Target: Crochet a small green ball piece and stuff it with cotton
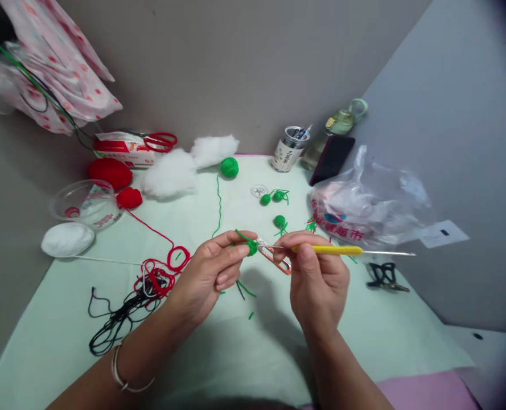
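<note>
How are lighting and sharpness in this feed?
Head view: a soft shadow falls on the table beside the right hand; head view: highlights on the plastic bag, dark top-right corner; head view: the green piece looks soft, stitches hard to distinguish.

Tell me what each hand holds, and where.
Left fingers pinch the green yarn piece by its edge; right fingers grip the hook by its yellow handle.

Red characters on the bag [374, 196] end in "超市"; those before are unclear. Print on the box [127, 149], pen cup [287, 154] and tub [86, 212] is too blurred to read.
</note>
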A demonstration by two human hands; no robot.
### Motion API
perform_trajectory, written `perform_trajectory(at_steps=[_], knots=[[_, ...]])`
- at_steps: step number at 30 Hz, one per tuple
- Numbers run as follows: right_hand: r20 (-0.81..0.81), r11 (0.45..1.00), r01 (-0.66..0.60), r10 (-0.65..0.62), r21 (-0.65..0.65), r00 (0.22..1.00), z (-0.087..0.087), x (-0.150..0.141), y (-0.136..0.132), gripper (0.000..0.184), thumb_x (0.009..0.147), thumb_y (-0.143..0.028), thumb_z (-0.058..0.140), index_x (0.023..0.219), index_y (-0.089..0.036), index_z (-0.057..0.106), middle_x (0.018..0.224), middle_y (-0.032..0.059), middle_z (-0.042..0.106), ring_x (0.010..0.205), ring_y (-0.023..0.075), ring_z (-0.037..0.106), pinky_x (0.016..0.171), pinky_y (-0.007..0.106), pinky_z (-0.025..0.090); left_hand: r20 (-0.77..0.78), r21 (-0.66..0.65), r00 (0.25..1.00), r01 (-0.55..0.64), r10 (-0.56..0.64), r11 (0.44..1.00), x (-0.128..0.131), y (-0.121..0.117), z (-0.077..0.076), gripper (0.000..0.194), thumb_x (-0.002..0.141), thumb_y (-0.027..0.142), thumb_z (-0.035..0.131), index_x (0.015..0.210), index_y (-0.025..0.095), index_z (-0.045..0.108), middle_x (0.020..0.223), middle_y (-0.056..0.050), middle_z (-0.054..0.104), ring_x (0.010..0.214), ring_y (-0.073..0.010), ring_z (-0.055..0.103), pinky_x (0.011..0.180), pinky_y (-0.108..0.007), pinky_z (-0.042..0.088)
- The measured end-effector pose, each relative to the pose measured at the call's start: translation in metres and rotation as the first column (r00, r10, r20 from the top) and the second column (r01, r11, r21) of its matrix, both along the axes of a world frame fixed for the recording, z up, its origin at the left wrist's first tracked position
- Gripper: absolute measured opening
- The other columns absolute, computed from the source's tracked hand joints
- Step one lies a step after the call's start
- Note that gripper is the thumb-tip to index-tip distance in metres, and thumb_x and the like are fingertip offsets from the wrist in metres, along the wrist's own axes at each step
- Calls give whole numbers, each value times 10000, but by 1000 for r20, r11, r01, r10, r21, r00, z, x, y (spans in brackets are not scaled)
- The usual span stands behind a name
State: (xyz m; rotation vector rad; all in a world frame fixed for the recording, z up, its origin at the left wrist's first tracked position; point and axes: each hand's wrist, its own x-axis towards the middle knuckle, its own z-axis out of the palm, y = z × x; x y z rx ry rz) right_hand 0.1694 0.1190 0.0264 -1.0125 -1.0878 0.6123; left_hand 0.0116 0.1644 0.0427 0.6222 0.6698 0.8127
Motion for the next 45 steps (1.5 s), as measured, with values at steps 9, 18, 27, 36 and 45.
perform_trajectory(at_steps=[9, 18, 27, 36, 45], knots=[[24, 1000, 0, 0, -24, 1000, 1, 0, 0, 217, 1060, -307, 584, 949, -231, 754, 874, 26, 694, 743, 162, 659, 689, 328, 554, 22, -3, 1000, 1, -1, 1000, 0, -1, -1, 111, 836, 199, 836, 934, 159, 801, 527, 122, 348, 432, -11, 183, 426, -160, 169], [-17, 1000, -23, 23, -8, 1000, -2, 0, 1, 196, 1057, -289, 603, 968, -241, 771, 887, 18, 708, 737, 152, 658, 705, 327, 552, 20, 3, 1000, 5, -5, 1000, 0, -1, 0, 111, 842, 208, 836, 921, 163, 772, 528, 120, 369, 424, -11, 196, 435, -169, 177], [-5, 1000, -29, 29, 4, 1000, -3, 0, 1, 194, 1058, -261, 604, 973, -238, 776, 889, 12, 715, 758, 146, 658, 717, 320, 545, 23, -3, 1000, 3, -3, 1000, 0, -1, 1, 122, 838, 215, 841, 911, 157, 763, 505, 129, 367, 416, -10, 199, 430, -163, 183], [-1, 999, -36, 36, -13, 999, -3, -3, 0, 205, 1059, -267, 604, 971, -250, 788, 877, 5, 712, 759, 138, 651, 719, 303, 538, 5, -4, 1000, 24, -24, 1000, 1, -3, 0, 140, 839, 237, 847, 917, 155, 765, 492, 135, 358, 413, -9, 214, 436, -163, 187], [-165, 976, -211, 199, -57, 966, -6, -3, 3, 191, 1057, -332, 624, 1034, -280, 806, 1021, 19, 784, 769, 120, 671, 725, 278, 557, 27, 38, 999, 47, -48, 998, -1, -5, 1, 346, 878, 220, 832, 1211, 187, 742, 534, 137, 388, 423, -16, 218, 426, -159, 188]])
